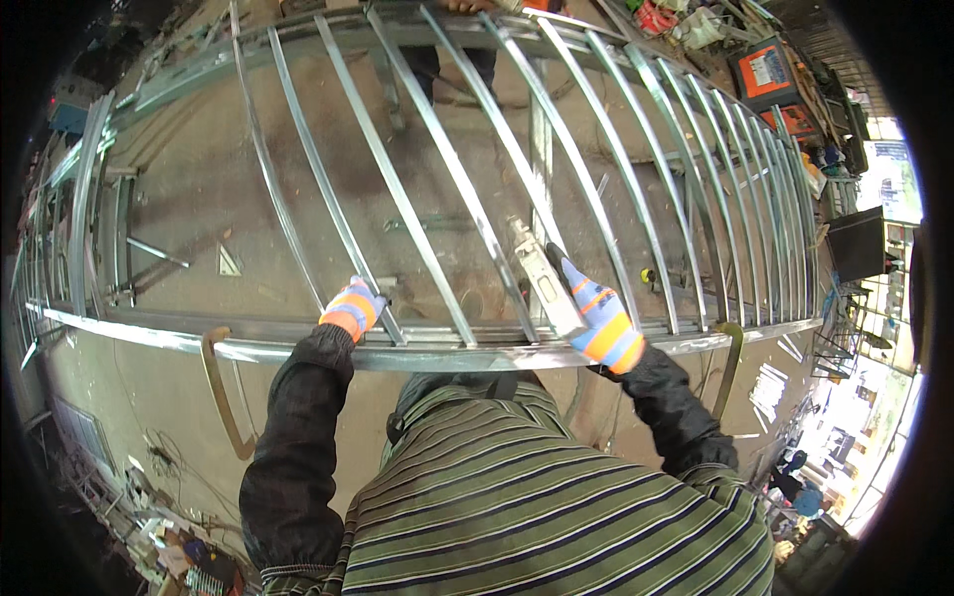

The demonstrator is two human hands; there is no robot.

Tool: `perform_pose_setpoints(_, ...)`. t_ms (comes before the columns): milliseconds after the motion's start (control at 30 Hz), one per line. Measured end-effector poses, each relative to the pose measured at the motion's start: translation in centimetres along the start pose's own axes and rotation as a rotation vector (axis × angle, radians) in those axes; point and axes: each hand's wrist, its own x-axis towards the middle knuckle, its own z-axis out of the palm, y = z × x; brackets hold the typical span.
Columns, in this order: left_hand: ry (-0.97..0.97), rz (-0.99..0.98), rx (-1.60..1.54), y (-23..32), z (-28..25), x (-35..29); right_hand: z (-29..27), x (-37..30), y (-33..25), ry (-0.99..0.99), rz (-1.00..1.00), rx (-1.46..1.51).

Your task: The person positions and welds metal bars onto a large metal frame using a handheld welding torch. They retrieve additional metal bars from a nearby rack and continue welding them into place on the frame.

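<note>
In front of me lies a long metal frame with a near rail (pixel 477 356) and several crosswise bars. My left hand (pixel 354 306), in a lilac and orange glove, is closed round the near end of a metal bar (pixel 320 179), just above the rail. My right hand (pixel 604 320), gloved alike, grips a light-grey bar-shaped tool (pixel 543 278) with an oblong slot. This tool slants over the near part of the frame, between two bars. Part of its lower end is hidden by the right glove; its exact kind cannot be made out.
Curved flat strips hang from the near rail at left (pixel 221 392) and right (pixel 730 368). A co-worker's hand (pixel 465 6) is at the far rail. An orange and black box (pixel 765 70) stands at the far right. Cables (pixel 174 457) lie on the floor at left.
</note>
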Motion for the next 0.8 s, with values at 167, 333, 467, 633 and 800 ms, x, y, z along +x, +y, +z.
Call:
perform_pose_setpoints(167,0.117,-0.024,-0.1,-0.7,1.2,-0.5,2.7,4.2,1.3,0.213,0.245,-0.311)
perform_pose_setpoints(333,0.32,-0.106,-0.218,-2.7,3.9,-2.5,3.9,7.4,1.4,0.231,0.309,-0.421)
perform_pose_setpoints(467,0.472,0.012,-0.7,-7.3,4.9,-3.9,5.7,8.3,1.2,0.221,0.347,-0.476)
perform_pose_setpoints(633,0.673,0.179,-0.832,-11.3,3.4,-5.6,7.5,9.1,1.5,0.233,0.328,-0.565)
perform_pose_setpoints(800,0.715,0.325,-0.542,-10.6,0.0,-7.2,8.7,8.4,1.5,0.139,0.336,-0.653)
